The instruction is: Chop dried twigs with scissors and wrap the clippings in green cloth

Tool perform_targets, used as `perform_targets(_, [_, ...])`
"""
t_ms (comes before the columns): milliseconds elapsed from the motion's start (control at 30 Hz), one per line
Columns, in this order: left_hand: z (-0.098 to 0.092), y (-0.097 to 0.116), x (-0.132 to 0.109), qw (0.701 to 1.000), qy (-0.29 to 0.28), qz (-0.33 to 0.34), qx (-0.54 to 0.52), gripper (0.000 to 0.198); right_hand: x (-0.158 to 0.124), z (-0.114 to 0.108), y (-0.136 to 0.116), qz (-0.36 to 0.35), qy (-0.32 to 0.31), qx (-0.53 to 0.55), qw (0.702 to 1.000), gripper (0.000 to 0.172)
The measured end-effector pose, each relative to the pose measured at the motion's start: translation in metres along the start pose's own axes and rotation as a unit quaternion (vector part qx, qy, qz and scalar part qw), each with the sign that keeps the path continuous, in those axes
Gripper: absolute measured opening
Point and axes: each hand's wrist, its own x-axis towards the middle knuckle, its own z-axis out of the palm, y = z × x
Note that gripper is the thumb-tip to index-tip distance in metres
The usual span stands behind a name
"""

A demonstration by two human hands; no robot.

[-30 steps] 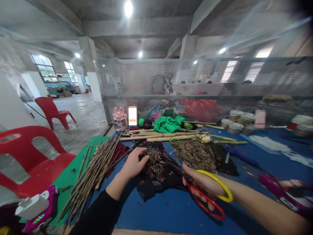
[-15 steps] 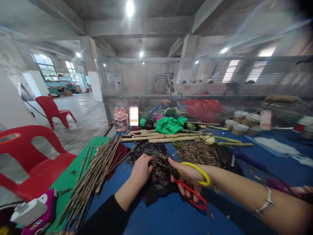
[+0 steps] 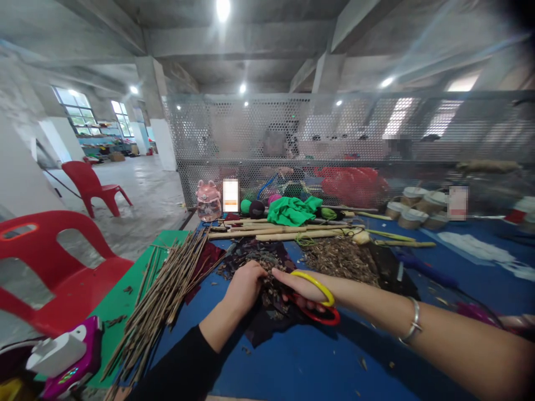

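My left hand (image 3: pixel 244 287) is curled over a small heap of dry brown chips (image 3: pixel 267 267) lying on a dark cloth (image 3: pixel 267 326); what its fingers grip is hidden. My right hand (image 3: pixel 303 289) holds scissors (image 3: pixel 320 303) with one yellow and one red handle loop, fingers through the loops. The blades point left into the heap, right beside my left hand. A silver bangle (image 3: pixel 412 328) sits on my right wrist.
A bundle of thin sticks (image 3: pixel 167 295) lies left on a green mat (image 3: pixel 121 301). A larger chip pile (image 3: pixel 340 259), bamboo poles (image 3: pixel 284 231), green cloth (image 3: pixel 292 210), a pink jar (image 3: pixel 208 200) and tubs (image 3: pixel 412 214) sit beyond. Red chairs (image 3: pixel 50 267) stand left; perforated mesh screen (image 3: pixel 334 139) behind.
My right hand has carried the scissors left and forward, from the table's near right up against my left hand at the heap. My left hand has stayed on the heap.
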Motion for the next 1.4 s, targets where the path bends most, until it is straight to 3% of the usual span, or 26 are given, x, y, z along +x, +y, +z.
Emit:
perform_targets(167, [-0.002, 0.0, 0.0, 0.999, 0.034, -0.022, -0.001, 0.026, -0.003, 0.001, 0.009, -0.002, 0.01, 0.004, 1.0, 0.071])
perform_targets(300, [-0.003, -0.004, 0.003, 0.991, 0.104, -0.082, -0.006, 0.021, -0.012, -0.007, 0.017, 0.019, -0.07, 0.095, 0.993, 0.066])
perform_targets(367, [-0.002, -0.007, 0.004, 0.988, 0.111, -0.112, -0.003, 0.022, -0.019, -0.012, 0.021, 0.025, -0.108, 0.128, 0.986, 0.065])
perform_targets(533, [-0.006, -0.006, 0.003, 0.996, 0.018, -0.088, 0.026, 0.035, -0.036, -0.016, 0.028, 0.037, -0.109, 0.135, 0.984, 0.066])
perform_targets(667, [-0.033, 0.003, 0.0, 0.999, -0.025, -0.017, 0.035, 0.06, -0.043, -0.016, 0.031, 0.04, -0.099, 0.138, 0.985, 0.066])
perform_targets(800, [-0.053, 0.002, -0.003, 0.998, -0.043, -0.036, 0.036, 0.062, -0.048, -0.015, 0.028, 0.032, -0.1, 0.137, 0.985, 0.066])
perform_targets(967, [-0.037, -0.007, -0.008, 0.992, -0.107, -0.057, 0.036, 0.083, -0.049, -0.012, 0.026, 0.035, -0.112, 0.116, 0.986, 0.066])
perform_targets(1033, [-0.027, -0.007, -0.007, 0.99, -0.107, -0.063, 0.064, 0.077, -0.049, -0.01, 0.026, 0.049, -0.121, 0.105, 0.986, 0.067])
perform_targets(1200, [-0.023, -0.004, 0.0, 0.985, -0.114, -0.048, 0.118, 0.035, -0.041, -0.011, 0.022, 0.059, -0.132, 0.083, 0.986, 0.07])
perform_targets(1400, [-0.025, -0.008, 0.0, 0.991, -0.077, -0.04, 0.101, 0.029, -0.021, -0.018, 0.017, 0.069, -0.141, 0.061, 0.986, 0.075])
